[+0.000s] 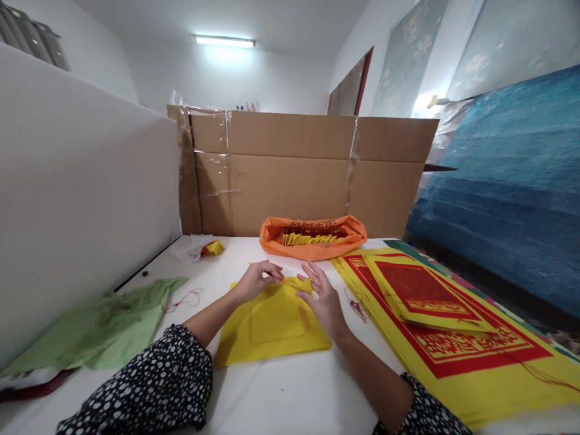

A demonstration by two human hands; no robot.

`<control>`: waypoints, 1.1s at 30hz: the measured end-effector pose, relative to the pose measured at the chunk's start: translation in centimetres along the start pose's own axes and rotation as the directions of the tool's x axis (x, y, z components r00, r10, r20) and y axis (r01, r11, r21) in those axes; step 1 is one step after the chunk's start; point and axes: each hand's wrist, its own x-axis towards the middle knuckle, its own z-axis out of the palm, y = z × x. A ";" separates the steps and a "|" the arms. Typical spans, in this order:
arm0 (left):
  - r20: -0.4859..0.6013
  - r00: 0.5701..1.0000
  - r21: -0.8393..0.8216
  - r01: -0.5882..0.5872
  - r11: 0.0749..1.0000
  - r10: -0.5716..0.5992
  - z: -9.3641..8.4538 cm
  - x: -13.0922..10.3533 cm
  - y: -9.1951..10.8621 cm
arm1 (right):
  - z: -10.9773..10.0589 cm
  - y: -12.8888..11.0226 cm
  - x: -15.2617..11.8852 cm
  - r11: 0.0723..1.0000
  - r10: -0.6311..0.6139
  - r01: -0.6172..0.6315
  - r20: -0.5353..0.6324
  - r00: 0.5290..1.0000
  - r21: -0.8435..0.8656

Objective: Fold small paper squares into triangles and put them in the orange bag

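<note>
A yellow cloth lies on the white table in front of me, a faint square outline showing on it. At its far edge, my left hand pinches the yellow fabric between thumb and fingers. My right hand is at the far right corner, where its thumb and fingers hold a raised fold of the same cloth. Beyond my hands sits an orange bag, its mouth open on a row of yellow and red folded pieces.
Yellow cloths with red prints are stacked at the right. A green cloth lies at the left, near red threads. A clear plastic bag is behind. Cardboard stands along the back; red threads lie beside the stack.
</note>
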 end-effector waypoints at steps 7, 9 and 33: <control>0.242 0.968 -0.133 -0.031 0.991 0.063 -0.7 -4.7 -2.4 | 0.6 0.6 -3.0 0.885 -0.111 0.327 0.530 0.841 -0.332; 0.339 0.939 -0.062 -0.041 0.997 0.060 -0.7 -5.5 -2.5 | 0.6 1.1 -3.3 0.826 -0.058 0.396 0.640 0.766 -0.400; 0.062 0.991 -0.221 0.128 0.967 -0.117 1.2 -6.6 -1.9 | 3.3 0.1 -0.8 0.805 0.110 0.186 0.449 0.887 -0.564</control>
